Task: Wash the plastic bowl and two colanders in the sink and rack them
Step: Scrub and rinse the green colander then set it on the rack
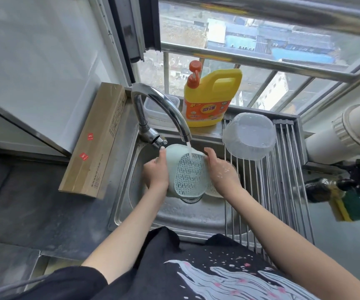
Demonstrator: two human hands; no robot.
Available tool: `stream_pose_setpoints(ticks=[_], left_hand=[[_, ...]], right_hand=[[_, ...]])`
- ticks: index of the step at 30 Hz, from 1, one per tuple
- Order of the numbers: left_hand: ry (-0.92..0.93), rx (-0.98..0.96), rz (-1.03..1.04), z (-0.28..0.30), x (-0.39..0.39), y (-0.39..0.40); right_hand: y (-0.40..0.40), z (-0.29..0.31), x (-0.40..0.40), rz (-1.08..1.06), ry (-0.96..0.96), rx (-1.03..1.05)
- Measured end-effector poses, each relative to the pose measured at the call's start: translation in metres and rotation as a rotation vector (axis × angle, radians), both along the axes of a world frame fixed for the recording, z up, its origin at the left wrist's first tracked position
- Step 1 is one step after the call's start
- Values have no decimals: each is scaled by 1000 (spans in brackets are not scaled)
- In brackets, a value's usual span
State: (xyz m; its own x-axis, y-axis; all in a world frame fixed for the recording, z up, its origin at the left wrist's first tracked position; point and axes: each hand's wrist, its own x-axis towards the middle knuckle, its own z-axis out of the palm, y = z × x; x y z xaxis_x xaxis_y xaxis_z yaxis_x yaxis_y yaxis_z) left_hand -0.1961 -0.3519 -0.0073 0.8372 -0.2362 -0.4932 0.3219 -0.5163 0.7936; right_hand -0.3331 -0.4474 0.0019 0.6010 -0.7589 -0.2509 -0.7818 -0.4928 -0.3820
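Both hands grip 1 colander (191, 173) under the running tap (166, 107): left hand (156, 171) and right hand (223, 171) on opposite sides. The bowl (249, 135) lies upturned at the rack's (282, 180) back edge.

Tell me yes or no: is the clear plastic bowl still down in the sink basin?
No, the clear plastic bowl rests upside down on the drying rack, right of the sink.

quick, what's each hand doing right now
left hand: grips the green colander on its left side, under the tap water
right hand: holds the colander's right side
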Motion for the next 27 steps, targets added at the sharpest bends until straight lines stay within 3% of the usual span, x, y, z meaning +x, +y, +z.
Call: stream_pose_setpoints(ticks=[2, 4, 7, 8, 13, 18, 20, 23, 27], left_hand=[[-202, 42, -137, 11, -1, -5], [-295, 25, -226, 21, -2, -10], [-263, 25, -307, 24, -5, -12], [-229, 21, -309, 21, -4, -10], [298, -168, -136, 8, 0, 11], [494, -160, -189, -9, 2, 31], [524, -143, -237, -16, 6, 34], [425, -78, -320, 1, 0, 43], [394, -83, -475, 14, -7, 54]], right_hand=[[0, -6, -14, -67, -46, 82], [8, -7, -22, -220, -288, 317], [19, 1, -20, -415, -542, 788], [19, 6, -20, -460, -575, 859], [12, 7, -37, -523, -517, 834], [27, 5, -32, -449, -445, 900], [29, 3, -32, -511, -431, 826], [31, 2, -33, -608, -443, 763], [33, 7, -41, -581, -529, 694]])
